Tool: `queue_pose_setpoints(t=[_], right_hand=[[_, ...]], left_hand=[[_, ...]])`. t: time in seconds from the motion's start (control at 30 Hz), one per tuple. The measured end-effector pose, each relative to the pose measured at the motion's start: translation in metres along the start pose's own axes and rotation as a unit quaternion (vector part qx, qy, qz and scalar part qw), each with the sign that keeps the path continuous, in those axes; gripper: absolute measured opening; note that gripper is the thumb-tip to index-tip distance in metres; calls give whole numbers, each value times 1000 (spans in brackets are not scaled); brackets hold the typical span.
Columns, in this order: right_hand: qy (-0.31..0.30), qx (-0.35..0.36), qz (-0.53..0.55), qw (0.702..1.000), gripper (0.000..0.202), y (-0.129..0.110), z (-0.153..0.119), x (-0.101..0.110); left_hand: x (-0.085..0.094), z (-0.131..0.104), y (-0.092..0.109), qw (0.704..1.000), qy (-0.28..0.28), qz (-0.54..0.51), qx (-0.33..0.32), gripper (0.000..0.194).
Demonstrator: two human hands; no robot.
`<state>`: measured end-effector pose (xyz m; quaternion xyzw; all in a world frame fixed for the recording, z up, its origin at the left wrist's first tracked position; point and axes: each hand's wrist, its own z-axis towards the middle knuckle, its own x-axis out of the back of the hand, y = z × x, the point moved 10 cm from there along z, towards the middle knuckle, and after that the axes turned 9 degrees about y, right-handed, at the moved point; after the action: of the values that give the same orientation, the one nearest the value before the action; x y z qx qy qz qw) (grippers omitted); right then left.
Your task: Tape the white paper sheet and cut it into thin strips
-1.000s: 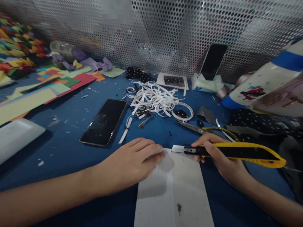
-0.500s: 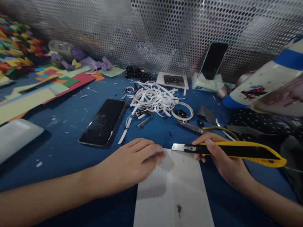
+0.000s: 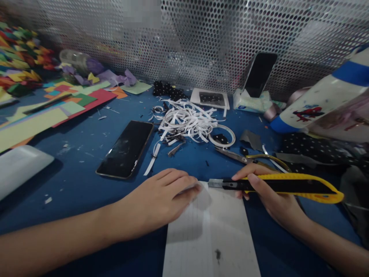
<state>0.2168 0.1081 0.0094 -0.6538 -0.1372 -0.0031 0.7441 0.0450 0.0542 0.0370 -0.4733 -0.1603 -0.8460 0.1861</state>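
Observation:
My right hand (image 3: 269,192) is closed round a yellow and black box cutter (image 3: 294,184), its short blade pointing left at the far end of a pale board (image 3: 233,231). Lined white paper (image 3: 184,246) covers the board's left part. Over the paper's far end lies my left hand (image 3: 161,196), fingers pressed together and bent, seemingly on a thin edge; its fingertips are partly hidden. The blade tip is close to the paper's edge, a little right of my left fingertips.
Beyond my hands lie a black phone (image 3: 125,150), a heap of white paper strips (image 3: 187,119), a tape ring (image 3: 221,136) and scissors (image 3: 235,155). Coloured papers (image 3: 83,100) are at left, a bottle (image 3: 323,96) at right. A perforated metal panel (image 3: 201,46) stands behind.
The box cutter in my right hand has shifted slightly left, and its blade has tilted a little. My left hand and the paper have stayed in place.

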Motion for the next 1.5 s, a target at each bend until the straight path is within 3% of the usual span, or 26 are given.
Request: queue_pose_setpoints(t=[0.2,0.43,0.57,0.77,1.03,1.2,1.3,1.5], right_hand=[[-12,-14,-6,1000,23,5,0,-1],[-56,15,-27,998,27,-12,0,-10],[-100,-1,-34,994,27,-12,-3,-16],[-170,-8,-11,985,26,-9,-13,-26],[-81,34,-19,996,29,-8,-7,-9],[-67,31,28,997,27,-2,-8,-5],[-62,40,43,996,27,-1,-9,-4],[-11,58,53,997,28,0,-6,5]], left_hand=[[-1,-1,0,1000,-6,3,2,30],[-2,-2,-2,1000,-3,9,4,30],[-2,-2,-1,1000,-10,7,3,30],[5,2,2,999,32,9,-4,26],[0,-3,-6,999,-17,43,-2,31],[13,-10,-50,969,-35,204,133,68],[9,-20,-76,942,-81,252,204,81],[3,-23,-82,943,-85,247,208,82]])
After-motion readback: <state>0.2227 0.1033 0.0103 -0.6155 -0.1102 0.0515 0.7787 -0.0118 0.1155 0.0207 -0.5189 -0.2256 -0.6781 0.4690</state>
